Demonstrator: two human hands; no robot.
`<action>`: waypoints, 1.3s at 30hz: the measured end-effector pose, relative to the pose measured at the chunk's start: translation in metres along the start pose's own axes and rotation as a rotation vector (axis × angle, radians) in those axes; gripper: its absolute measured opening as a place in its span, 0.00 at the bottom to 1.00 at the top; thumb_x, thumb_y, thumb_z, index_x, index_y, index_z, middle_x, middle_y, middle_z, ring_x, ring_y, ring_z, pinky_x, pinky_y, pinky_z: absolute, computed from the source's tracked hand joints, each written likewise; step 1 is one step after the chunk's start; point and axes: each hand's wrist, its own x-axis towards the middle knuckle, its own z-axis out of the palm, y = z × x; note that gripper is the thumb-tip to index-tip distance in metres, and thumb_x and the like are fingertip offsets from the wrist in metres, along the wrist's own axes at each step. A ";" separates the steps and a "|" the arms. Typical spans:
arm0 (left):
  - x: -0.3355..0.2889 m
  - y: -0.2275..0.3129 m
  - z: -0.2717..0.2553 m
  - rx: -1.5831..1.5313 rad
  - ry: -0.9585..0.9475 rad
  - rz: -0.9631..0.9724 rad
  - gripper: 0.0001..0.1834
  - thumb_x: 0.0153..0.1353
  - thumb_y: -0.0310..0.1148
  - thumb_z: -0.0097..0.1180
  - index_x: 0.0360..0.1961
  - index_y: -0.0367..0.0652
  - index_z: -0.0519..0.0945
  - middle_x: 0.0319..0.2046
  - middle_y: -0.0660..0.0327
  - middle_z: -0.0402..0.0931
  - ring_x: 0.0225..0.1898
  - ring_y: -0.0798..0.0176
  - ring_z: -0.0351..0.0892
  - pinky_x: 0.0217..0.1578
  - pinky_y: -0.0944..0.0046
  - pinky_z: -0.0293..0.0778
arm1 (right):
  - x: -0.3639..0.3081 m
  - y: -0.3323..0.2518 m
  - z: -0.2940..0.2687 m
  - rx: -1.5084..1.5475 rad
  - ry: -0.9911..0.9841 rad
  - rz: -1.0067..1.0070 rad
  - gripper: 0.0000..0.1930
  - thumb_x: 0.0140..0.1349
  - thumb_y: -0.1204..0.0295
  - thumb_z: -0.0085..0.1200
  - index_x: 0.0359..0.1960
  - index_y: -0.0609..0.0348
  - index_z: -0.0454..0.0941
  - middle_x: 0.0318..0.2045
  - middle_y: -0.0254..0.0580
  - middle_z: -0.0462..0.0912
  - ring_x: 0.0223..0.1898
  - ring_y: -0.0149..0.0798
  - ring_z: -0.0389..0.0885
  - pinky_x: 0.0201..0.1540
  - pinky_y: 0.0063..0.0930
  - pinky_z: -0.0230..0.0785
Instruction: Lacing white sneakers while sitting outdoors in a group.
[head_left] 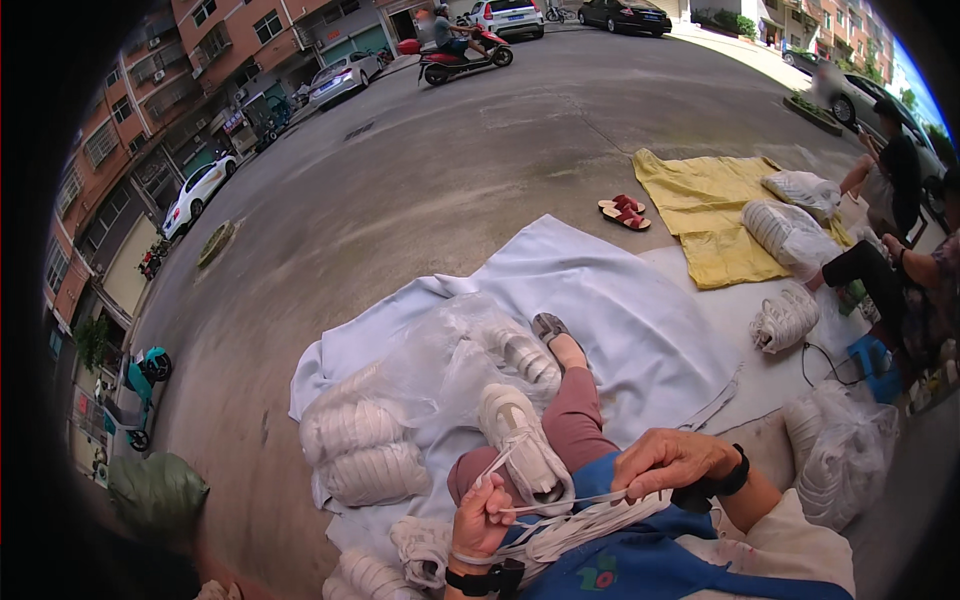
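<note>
A white sneaker (pixel 522 440) lies sole-up on my lap, over my pink trouser leg. My left hand (pixel 482 520) pinches a white lace that runs up to the shoe. My right hand (pixel 668 462) grips the other end of the lace, pulled taut between both hands. A loose bunch of white laces (pixel 590 528) drapes over my blue apron below the hands. I sit on a pale blue sheet (pixel 620 300) spread on the pavement.
Clear plastic bags of white shoes (pixel 365 445) lie at my left, another bag (pixel 845 455) at my right. A yellow cloth (pixel 700 205) with bundles and red sandals (pixel 624 211) lies beyond. People sit at the right edge. Cars and a scooter rider (pixel 462 48) are on the road.
</note>
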 end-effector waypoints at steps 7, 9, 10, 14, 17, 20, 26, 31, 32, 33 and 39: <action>0.013 0.009 0.010 -0.050 -0.078 0.264 0.10 0.69 0.34 0.42 0.39 0.41 0.73 0.20 0.68 0.69 0.36 0.63 0.77 0.54 0.50 0.69 | -0.053 0.036 -0.027 0.387 0.958 0.065 0.11 0.67 0.69 0.47 0.39 0.65 0.78 0.21 0.30 0.73 0.13 0.19 0.60 0.14 0.14 0.54; 0.008 0.019 0.003 -0.160 -0.065 0.283 0.10 0.69 0.34 0.42 0.39 0.40 0.73 0.20 0.67 0.68 0.34 0.63 0.76 0.53 0.51 0.70 | -0.066 0.038 -0.040 0.517 1.184 -0.073 0.12 0.68 0.67 0.44 0.37 0.63 0.76 0.19 0.27 0.69 0.08 0.16 0.49 0.07 0.13 0.43; 0.006 0.026 0.001 -0.271 -0.047 0.316 0.11 0.69 0.35 0.42 0.39 0.39 0.74 0.21 0.67 0.68 0.32 0.62 0.76 0.52 0.53 0.71 | -0.079 0.043 -0.050 0.626 1.254 -0.173 0.11 0.68 0.67 0.44 0.37 0.62 0.75 0.18 0.26 0.68 0.09 0.16 0.49 0.07 0.12 0.44; 0.004 0.044 -0.022 -0.419 -0.013 0.323 0.12 0.70 0.34 0.40 0.39 0.39 0.74 0.22 0.66 0.69 0.31 0.63 0.75 0.51 0.54 0.72 | -0.132 0.044 -0.085 0.953 1.425 -0.587 0.09 0.70 0.68 0.42 0.42 0.59 0.70 0.18 0.23 0.63 0.10 0.17 0.50 0.06 0.13 0.42; 0.001 0.036 0.014 -0.298 0.062 0.298 0.14 0.71 0.36 0.37 0.38 0.39 0.74 0.20 0.67 0.68 0.28 0.68 0.72 0.46 0.58 0.72 | -0.149 0.041 -0.094 0.963 1.475 -0.694 0.08 0.70 0.68 0.42 0.43 0.59 0.69 0.18 0.24 0.64 0.10 0.17 0.50 0.06 0.13 0.42; 0.001 0.033 0.018 -0.365 -0.114 0.203 0.15 0.71 0.36 0.36 0.36 0.39 0.73 0.17 0.68 0.63 0.21 0.69 0.66 0.37 0.63 0.70 | -0.155 0.035 -0.098 0.985 1.435 -0.678 0.09 0.69 0.68 0.42 0.43 0.60 0.69 0.18 0.24 0.64 0.10 0.18 0.50 0.06 0.13 0.42; -0.012 0.018 0.015 -0.166 0.063 0.190 0.15 0.72 0.36 0.35 0.35 0.40 0.73 0.13 0.71 0.57 0.13 0.74 0.56 0.23 0.68 0.64 | -0.153 0.052 -0.099 1.030 1.307 -0.699 0.14 0.69 0.64 0.41 0.43 0.65 0.69 0.18 0.26 0.64 0.08 0.20 0.48 0.07 0.15 0.42; -0.036 0.012 0.001 -0.207 0.065 0.052 0.16 0.72 0.36 0.36 0.38 0.38 0.75 0.12 0.71 0.55 0.12 0.71 0.56 0.23 0.69 0.65 | -0.143 0.075 -0.101 1.106 1.311 -0.637 0.14 0.68 0.65 0.41 0.43 0.65 0.69 0.20 0.28 0.64 0.09 0.20 0.50 0.08 0.15 0.43; -0.040 0.009 0.005 -0.207 0.055 0.047 0.16 0.72 0.36 0.36 0.38 0.38 0.75 0.12 0.71 0.55 0.12 0.71 0.56 0.23 0.69 0.65 | -0.142 0.080 -0.100 1.118 1.281 -0.611 0.13 0.68 0.65 0.41 0.43 0.65 0.69 0.20 0.28 0.64 0.09 0.20 0.51 0.07 0.14 0.43; -0.044 0.007 0.007 -0.142 0.094 0.068 0.15 0.72 0.36 0.35 0.42 0.38 0.73 0.12 0.71 0.53 0.12 0.74 0.53 0.21 0.71 0.61 | -0.133 0.075 -0.095 1.146 1.333 -0.557 0.12 0.69 0.66 0.40 0.42 0.64 0.69 0.18 0.27 0.63 0.09 0.19 0.50 0.07 0.14 0.43; -0.055 -0.005 -0.010 -0.003 0.487 0.172 0.19 0.72 0.35 0.35 0.58 0.36 0.67 0.14 0.72 0.51 0.13 0.77 0.51 0.18 0.74 0.59 | -0.126 0.092 -0.088 1.178 1.276 -0.521 0.12 0.70 0.65 0.38 0.40 0.60 0.70 0.13 0.23 0.58 0.08 0.20 0.49 0.07 0.15 0.43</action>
